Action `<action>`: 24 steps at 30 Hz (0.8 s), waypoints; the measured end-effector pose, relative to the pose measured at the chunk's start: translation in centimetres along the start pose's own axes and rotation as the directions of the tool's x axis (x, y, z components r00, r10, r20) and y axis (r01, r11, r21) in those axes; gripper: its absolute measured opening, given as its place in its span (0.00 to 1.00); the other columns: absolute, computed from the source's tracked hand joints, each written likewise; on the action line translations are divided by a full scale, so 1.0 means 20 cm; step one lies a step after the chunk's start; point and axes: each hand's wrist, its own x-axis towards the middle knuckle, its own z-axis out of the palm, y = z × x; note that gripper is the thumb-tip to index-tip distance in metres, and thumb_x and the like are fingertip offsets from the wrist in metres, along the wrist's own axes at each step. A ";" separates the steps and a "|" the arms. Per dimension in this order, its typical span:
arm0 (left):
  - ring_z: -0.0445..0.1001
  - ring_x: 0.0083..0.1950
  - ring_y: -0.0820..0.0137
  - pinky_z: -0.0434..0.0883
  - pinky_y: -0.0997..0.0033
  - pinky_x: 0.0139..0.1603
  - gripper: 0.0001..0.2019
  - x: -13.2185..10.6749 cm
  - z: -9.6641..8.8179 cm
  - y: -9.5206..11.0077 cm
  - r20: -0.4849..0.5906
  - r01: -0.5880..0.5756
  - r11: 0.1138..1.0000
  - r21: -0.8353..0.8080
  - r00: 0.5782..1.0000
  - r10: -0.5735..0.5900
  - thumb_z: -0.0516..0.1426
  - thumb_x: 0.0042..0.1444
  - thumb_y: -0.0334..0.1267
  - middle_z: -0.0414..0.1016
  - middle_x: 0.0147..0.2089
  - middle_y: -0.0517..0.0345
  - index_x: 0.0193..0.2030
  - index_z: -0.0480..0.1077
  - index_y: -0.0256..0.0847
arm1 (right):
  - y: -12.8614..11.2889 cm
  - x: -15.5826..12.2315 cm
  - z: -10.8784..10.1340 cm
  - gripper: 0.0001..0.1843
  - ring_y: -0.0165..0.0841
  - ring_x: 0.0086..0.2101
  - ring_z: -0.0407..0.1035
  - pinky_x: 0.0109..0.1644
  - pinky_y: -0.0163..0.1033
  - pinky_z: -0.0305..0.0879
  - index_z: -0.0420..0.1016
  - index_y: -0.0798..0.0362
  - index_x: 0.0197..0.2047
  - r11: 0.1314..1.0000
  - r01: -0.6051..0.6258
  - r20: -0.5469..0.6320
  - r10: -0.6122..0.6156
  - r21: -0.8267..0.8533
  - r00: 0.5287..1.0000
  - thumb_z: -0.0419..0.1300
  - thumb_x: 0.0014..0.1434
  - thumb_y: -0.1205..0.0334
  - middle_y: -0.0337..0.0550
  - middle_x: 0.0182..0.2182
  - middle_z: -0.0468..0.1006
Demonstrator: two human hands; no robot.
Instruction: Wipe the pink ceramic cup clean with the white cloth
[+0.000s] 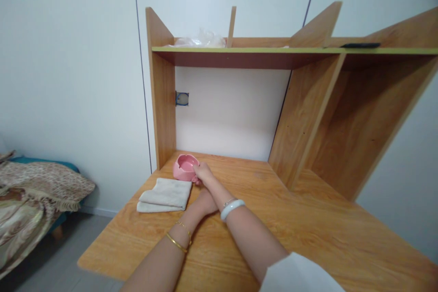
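A pink bowl (184, 174) with an angular outside and a notched rim stands at the back left of the wooden desk. My right hand (204, 173) grips its right side, thumb at the rim and fingers closed. A small pink bump shows low down beside the fingers. My left hand (206, 203) is just below, partly behind my right wrist, and its fingers are hidden. In front of the bowl lies a folded light grey cloth (166, 195), to the left of both hands and untouched by them.
The wooden desk (273, 237) carries a shelf unit (239, 58) with upright dividers at the back. A clear plastic bag (201, 39) and a dark flat object (361, 45) lie on the shelf. An uncovered wall socket box (182, 99) shows wires. Left stands a bed (41, 182) with blankets.
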 end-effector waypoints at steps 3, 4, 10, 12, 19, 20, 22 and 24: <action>0.69 0.36 0.62 0.63 0.67 0.37 0.08 -0.02 -0.02 0.06 0.029 -0.034 0.996 0.077 0.999 0.031 0.51 0.50 0.36 0.74 0.36 0.47 0.29 0.70 0.37 | 0.06 -0.04 -0.11 0.09 0.26 0.09 0.60 0.12 0.26 0.55 0.68 0.60 0.34 0.997 0.029 -0.021 -0.028 0.076 0.999 0.48 0.57 0.67 0.33 0.06 0.63; 0.69 0.36 0.62 0.63 0.68 0.37 0.09 -0.02 -0.03 0.08 0.046 -0.046 0.991 0.125 0.998 0.041 0.50 0.50 0.37 0.74 0.37 0.47 0.30 0.70 0.37 | 0.08 -0.05 -0.15 0.09 0.26 0.09 0.60 0.12 0.26 0.55 0.67 0.60 0.34 0.994 0.038 -0.036 -0.035 0.105 0.999 0.47 0.57 0.68 0.33 0.06 0.63; 0.71 0.30 0.66 0.62 0.73 0.30 0.21 -0.03 -0.04 0.13 0.130 -0.063 0.928 0.366 0.991 0.016 0.47 0.53 0.54 0.74 0.30 0.52 0.33 0.71 0.38 | 0.23 -0.13 -0.35 0.07 0.22 0.09 0.57 0.12 0.23 0.51 0.63 0.56 0.33 0.955 0.113 -0.165 -0.068 0.276 0.984 0.45 0.56 0.69 0.31 0.07 0.64; 0.70 0.27 0.67 0.60 0.73 0.27 0.27 -0.03 -0.04 0.14 0.132 -0.060 0.927 0.370 0.991 0.011 0.46 0.51 0.61 0.73 0.28 0.54 0.32 0.71 0.38 | 0.28 -0.16 -0.41 0.07 0.21 0.08 0.56 0.12 0.23 0.50 0.62 0.55 0.32 0.943 0.119 -0.188 -0.061 0.311 0.980 0.45 0.56 0.69 0.30 0.07 0.64; 0.66 0.22 0.70 0.54 0.75 0.21 0.32 -0.03 -0.06 0.15 0.110 -0.026 0.949 0.315 0.994 -0.009 0.46 0.44 0.68 0.69 0.22 0.57 0.27 0.71 0.38 | 0.38 -0.25 -0.50 0.07 0.22 0.08 0.56 0.11 0.23 0.48 0.62 0.55 0.29 0.923 0.065 -0.192 0.009 0.380 0.981 0.45 0.54 0.70 0.31 0.06 0.63; 0.65 0.22 0.70 0.54 0.75 0.21 0.32 -0.03 -0.06 0.15 0.109 -0.011 0.957 0.291 0.994 -0.021 0.46 0.44 0.68 0.68 0.21 0.57 0.26 0.71 0.38 | 0.38 -0.25 -0.51 0.06 0.22 0.08 0.56 0.11 0.23 0.48 0.62 0.55 0.29 0.920 0.056 -0.193 0.022 0.387 0.981 0.46 0.54 0.70 0.32 0.06 0.64; 0.66 0.22 0.71 0.55 0.76 0.22 0.31 -0.03 -0.06 0.15 0.110 -0.005 0.979 0.206 0.994 -0.018 0.46 0.46 0.67 0.69 0.21 0.58 0.26 0.71 0.37 | 0.39 -0.25 -0.51 0.06 0.23 0.08 0.58 0.11 0.24 0.49 0.62 0.55 0.29 0.916 0.041 -0.193 0.040 0.400 0.980 0.46 0.54 0.70 0.32 0.07 0.64; 0.68 0.27 0.70 0.59 0.76 0.26 0.29 -0.03 -0.07 0.15 0.082 -0.020 0.996 0.086 0.997 0.013 0.48 0.47 0.64 0.72 0.26 0.57 0.31 0.71 0.37 | 0.39 -0.26 -0.52 0.06 0.24 0.09 0.59 0.11 0.24 0.51 0.62 0.55 0.30 0.911 0.036 -0.189 0.046 0.411 0.981 0.46 0.54 0.69 0.32 0.07 0.65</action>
